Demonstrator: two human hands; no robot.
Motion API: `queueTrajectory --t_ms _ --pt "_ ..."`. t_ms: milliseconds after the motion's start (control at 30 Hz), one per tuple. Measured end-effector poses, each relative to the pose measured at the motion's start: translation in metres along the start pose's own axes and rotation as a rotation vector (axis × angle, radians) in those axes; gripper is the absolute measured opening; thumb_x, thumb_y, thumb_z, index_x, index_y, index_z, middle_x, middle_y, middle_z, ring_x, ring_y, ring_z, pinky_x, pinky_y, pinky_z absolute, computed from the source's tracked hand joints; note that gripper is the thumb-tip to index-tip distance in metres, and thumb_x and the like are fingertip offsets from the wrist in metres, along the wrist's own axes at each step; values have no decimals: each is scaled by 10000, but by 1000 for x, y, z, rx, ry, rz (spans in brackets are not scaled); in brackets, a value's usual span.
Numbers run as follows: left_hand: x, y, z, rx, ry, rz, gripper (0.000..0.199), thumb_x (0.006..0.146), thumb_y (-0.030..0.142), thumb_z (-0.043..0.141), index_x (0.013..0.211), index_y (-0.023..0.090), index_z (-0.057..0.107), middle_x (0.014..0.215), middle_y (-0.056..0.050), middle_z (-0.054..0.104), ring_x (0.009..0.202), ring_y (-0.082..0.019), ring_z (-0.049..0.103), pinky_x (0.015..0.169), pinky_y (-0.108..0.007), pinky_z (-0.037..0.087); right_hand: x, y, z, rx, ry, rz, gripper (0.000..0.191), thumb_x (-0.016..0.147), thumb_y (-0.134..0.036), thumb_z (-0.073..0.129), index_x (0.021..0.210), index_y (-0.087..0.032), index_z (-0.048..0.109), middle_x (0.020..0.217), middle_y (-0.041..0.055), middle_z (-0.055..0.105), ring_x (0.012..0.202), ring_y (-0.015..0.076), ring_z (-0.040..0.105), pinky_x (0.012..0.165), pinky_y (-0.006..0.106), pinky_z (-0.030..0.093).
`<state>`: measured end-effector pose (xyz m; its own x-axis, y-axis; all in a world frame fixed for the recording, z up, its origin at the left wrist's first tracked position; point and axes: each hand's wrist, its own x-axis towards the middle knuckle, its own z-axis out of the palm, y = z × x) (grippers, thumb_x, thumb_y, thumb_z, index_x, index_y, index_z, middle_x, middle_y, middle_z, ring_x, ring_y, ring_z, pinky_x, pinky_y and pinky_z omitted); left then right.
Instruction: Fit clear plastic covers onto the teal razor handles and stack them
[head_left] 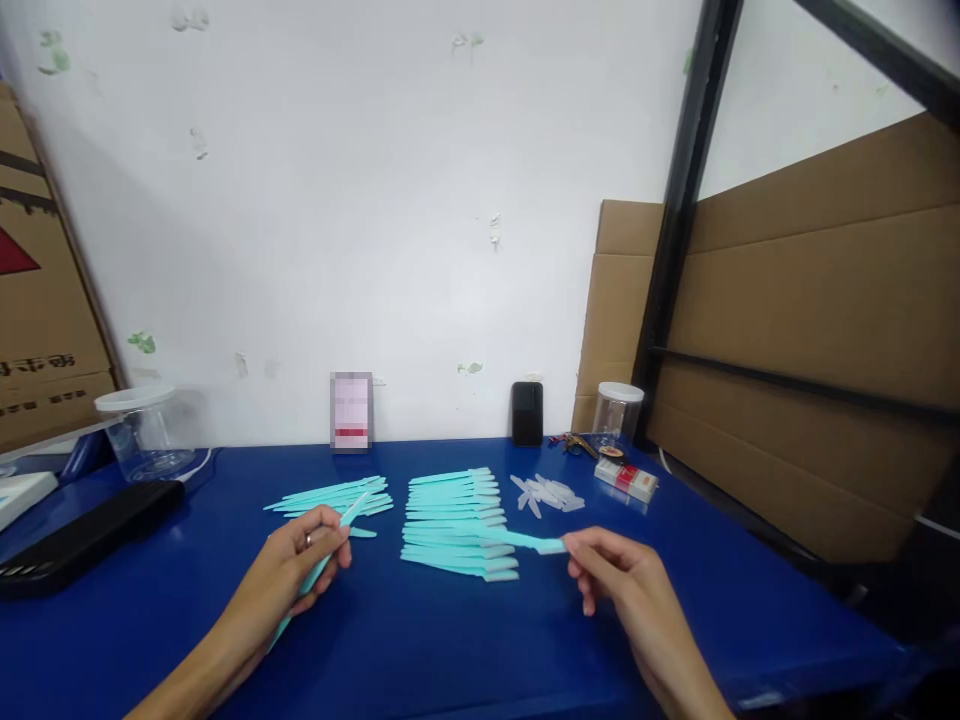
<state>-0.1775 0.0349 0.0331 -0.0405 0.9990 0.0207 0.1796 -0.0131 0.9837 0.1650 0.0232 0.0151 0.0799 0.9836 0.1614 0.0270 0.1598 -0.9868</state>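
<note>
My left hand (307, 560) is closed around a turquoise eyebrow razor (354, 510), tilted with its pale blade end up. My right hand (619, 575) pinches the blade end of another turquoise eyebrow razor (525, 540), whose handle points left over the row. Under it lies a row of eyebrow razors (450, 505), side by side with their blade ends to the right. A looser pile of turquoise razors (330, 495) is behind my left hand, and a single razor (363, 533) lies beside its fingers. Small translucent covers (547, 493) form a heap behind my right hand.
All this is on a blue table (375, 660) against a white wall. Along the back are a phone (527, 413), a blurred-out card (351, 412), keys (574, 443), a red-and-white box (626, 480) and clear jars (150, 435) (619, 410). A black case (90, 535) lies left.
</note>
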Motion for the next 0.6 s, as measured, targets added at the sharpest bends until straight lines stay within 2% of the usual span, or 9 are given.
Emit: queueTrajectory --t_ms 100,300,467,600 --pt "4 -14 -18 -132 -1 -61 391 745 535 697 750 198 500 600 41 553 438 -61 309 344 -147 152 27 -4 17 -211 -10 -63 403 805 -521 619 591 -182 585 544 -7 513 480 122 444 448 242 334" --pt "2 -14 -11 -90 4 -70 363 757 516 682 738 194 515 577 44 552 427 -56 324 337 -132 178 75 0 54 -419 -51 -93 368 814 -428 558 531 -194 534 522 -5 539 487 121 433 503 249 305" --pt "0 -14 -11 -73 16 -87 359 732 520 683 741 200 519 558 55 538 406 -57 324 336 -137 191 84 7 61 -611 -13 -144 389 832 -382 531 487 -204 518 512 8 570 574 166 547 574 263 332" --pt "-2 -13 -8 -36 17 -46 371 702 521 689 703 201 503 537 64 512 392 -55 313 337 -133 157 82 12 64 -752 44 -178 317 835 -343 541 548 -209 566 585 15 635 612 179 577 585 263 325"
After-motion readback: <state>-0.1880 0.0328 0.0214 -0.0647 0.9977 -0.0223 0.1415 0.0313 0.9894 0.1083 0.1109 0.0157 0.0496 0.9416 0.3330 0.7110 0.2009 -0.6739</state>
